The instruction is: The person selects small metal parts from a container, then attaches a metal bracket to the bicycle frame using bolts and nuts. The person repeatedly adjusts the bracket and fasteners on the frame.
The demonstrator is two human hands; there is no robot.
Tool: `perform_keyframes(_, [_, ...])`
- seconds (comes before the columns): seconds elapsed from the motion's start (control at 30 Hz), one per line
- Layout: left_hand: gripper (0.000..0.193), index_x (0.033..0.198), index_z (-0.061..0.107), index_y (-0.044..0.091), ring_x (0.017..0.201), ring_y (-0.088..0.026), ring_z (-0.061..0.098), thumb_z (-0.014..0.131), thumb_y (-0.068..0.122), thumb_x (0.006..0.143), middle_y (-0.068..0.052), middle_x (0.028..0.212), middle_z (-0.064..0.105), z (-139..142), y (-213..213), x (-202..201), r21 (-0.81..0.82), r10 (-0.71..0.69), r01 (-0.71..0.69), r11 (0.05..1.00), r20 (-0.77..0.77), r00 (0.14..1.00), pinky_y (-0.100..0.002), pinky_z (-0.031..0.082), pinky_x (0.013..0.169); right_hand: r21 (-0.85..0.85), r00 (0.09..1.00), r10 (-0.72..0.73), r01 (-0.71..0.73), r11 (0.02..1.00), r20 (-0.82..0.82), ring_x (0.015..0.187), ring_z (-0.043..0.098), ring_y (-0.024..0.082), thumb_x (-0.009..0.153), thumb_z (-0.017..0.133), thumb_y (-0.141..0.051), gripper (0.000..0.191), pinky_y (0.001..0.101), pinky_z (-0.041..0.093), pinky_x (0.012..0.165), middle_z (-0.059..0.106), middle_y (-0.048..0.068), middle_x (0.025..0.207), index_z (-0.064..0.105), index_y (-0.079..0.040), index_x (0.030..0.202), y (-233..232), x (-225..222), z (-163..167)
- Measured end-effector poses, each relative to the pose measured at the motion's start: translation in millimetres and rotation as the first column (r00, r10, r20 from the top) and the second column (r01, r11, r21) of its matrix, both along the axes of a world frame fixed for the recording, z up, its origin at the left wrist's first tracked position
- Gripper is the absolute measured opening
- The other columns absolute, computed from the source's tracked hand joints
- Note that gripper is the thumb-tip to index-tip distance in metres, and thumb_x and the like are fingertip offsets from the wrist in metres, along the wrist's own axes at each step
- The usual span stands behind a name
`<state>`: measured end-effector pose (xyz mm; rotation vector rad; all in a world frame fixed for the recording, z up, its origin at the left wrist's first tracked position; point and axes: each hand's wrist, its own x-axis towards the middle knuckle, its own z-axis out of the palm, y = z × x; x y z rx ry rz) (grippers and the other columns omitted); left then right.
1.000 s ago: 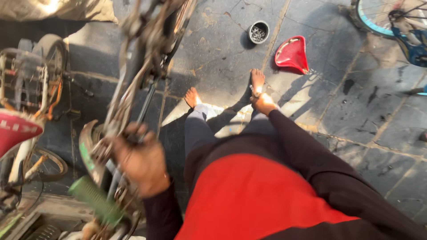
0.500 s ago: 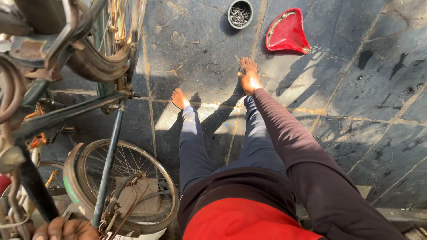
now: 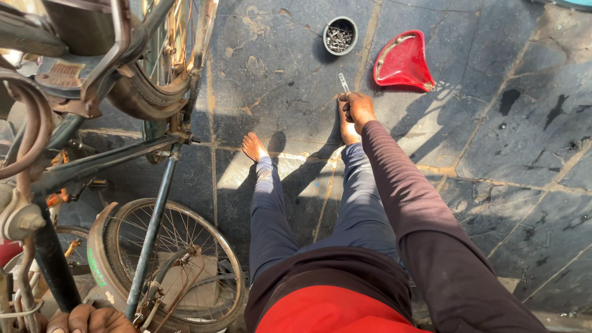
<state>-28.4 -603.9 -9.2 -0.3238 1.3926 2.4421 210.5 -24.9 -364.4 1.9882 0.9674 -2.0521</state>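
Nearby, a round tin (image 3: 340, 36) holds screws (small, grey); right hand (image 3: 357, 109) closed on a wrench (image 3: 343, 82).

At twelve o'clock we see a bright red bicycle saddle (image 3: 402, 60) on the dark slate-grey stone floor (image 3: 524, 154), veined with pale tan seams. Beside it, a black round tin (image 3: 340, 35) holds silvery screws. Our trousers (image 3: 271, 209) are dusky blue-grey, our sleeve (image 3: 419, 209) deep maroon, our shirt (image 3: 333, 311) red. At nine o'clock, the bicycle frame (image 3: 154, 209) is rusty brown and dull black.
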Motion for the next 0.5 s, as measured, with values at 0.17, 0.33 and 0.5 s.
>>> perform_keyframes(0.17, [0.013,0.100,0.067,0.007,0.085,-0.006,0.068,0.073,0.002,0.110,0.002,0.102,0.071,6.1,7.6,3.5,-0.017,-0.005,0.005,1.000,0.006,1.000,-0.011,0.059,0.068,-0.098,0.986,-0.143,0.134,0.986,-0.086,0.055,0.047,0.010,0.105,0.053,-0.028,0.027,0.0283,0.042,0.055,0.058,-0.001,0.075,0.067,-0.006,0.112,-5.8,-7.6,2.8])
perform_keyframes(0.33, [0.012,0.099,0.068,0.008,0.084,-0.005,0.068,0.073,-0.001,0.106,0.003,0.101,0.070,8.9,24.9,2.2,-0.083,-0.017,0.016,0.996,-0.011,1.000,-0.011,0.058,0.067,-0.117,0.977,-0.170,0.155,0.981,-0.129,0.057,0.048,0.010,0.104,0.049,-0.020,0.026,0.0281,0.044,0.057,0.060,-0.001,0.076,0.060,-0.010,0.126,-10.5,-9.7,7.6])
perform_keyframes(0.5, [0.017,0.094,0.064,0.009,0.081,-0.005,0.066,0.072,0.008,0.109,0.003,0.096,0.068,13.4,41.1,0.3,-0.103,-0.004,0.005,0.995,0.006,1.000,-0.011,0.054,0.059,-0.110,0.973,-0.173,0.157,0.981,-0.155,0.064,0.062,0.016,0.098,0.046,-0.007,0.029,0.0328,0.053,0.059,0.069,0.007,0.084,0.054,-0.004,0.126,-14.6,-5.7,15.0])
